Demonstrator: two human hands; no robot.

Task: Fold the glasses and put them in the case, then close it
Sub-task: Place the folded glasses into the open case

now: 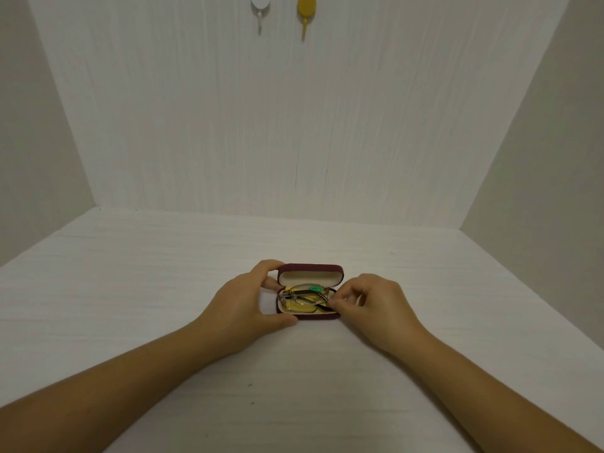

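On the white table (130,289), near its middle, a dark red glasses case (310,269) is being kept open, its lid standing upright at the far side and its cream lining being shown toward the camera. Inside the lower half of the case, the folded glasses (305,297) are being held, lying flat over a yellow cloth (302,309) that is spread beneath them; a small green sticker (315,289) is being carried on one lens. The frame is seated within the tray, though one dark temple end is being left over the right rim.

The case is being steadied at its left end by the left hand (243,308): the thumb is being pressed against the near left corner of the base and the fingers are being curled around the far left corner by the lid, so the hand is closed loosely about the case with a gap showing at the palm. At the right end, the right hand (376,304) is being held with its fingertips (338,304) pinched together on the end of the glasses, at the temple tip by the case's right rim; the other fingers are being kept bent and raised clear of the table.

Both bare forearms are being stretched in from the near edge. High on the back wall, a white hook (260,8) and a yellow hook (305,9) are being seen side by side, well apart from the case
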